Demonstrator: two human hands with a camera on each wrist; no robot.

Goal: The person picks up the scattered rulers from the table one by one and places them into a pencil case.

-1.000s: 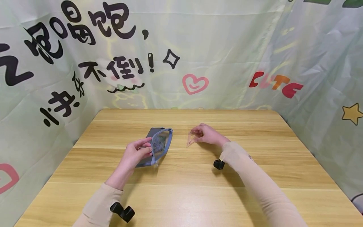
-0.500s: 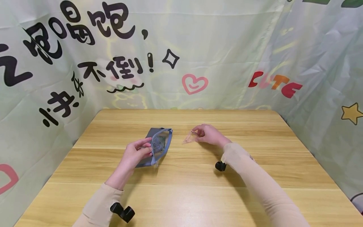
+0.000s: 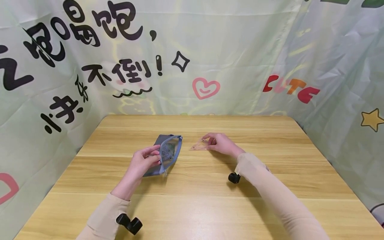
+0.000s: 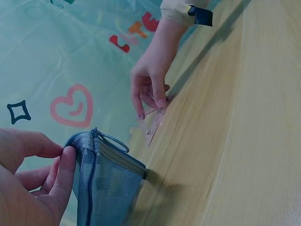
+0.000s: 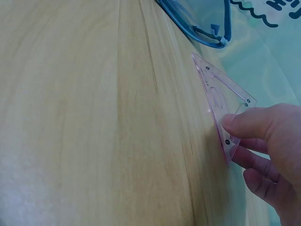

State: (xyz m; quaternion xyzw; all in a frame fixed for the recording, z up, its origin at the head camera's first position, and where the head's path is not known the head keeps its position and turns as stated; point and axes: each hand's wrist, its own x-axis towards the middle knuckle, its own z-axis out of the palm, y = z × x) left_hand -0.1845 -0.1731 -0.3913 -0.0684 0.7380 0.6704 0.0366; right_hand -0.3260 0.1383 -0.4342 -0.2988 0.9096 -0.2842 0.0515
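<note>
A blue-grey mesh zipper pouch [image 3: 156, 170] stands on the table at left of centre, its mouth spread open toward the right. My left hand [image 3: 145, 161] pinches the near edge of that mouth between thumb and fingers. Through the opening some clear item shows, too faint to name. To the right, my right hand [image 3: 221, 143] pinches a clear pink set square [image 5: 218, 101] by one end. The triangle's pointed corner is aimed at the pouch, with a gap between them. In the left wrist view the pouch's zipper [image 4: 108, 155] runs along the top rim.
The wooden table [image 3: 198, 206] reaches back to a printed cloth backdrop [image 3: 240, 50], which also hangs along both sides. A small black camera [image 3: 129, 224] sits on the left wrist and another black camera [image 3: 234, 178] on the right.
In my right hand the set square has turned, its point swinging from downward to leftward toward the pouch. The right hand has shifted slightly. My left hand and the pouch stay put.
</note>
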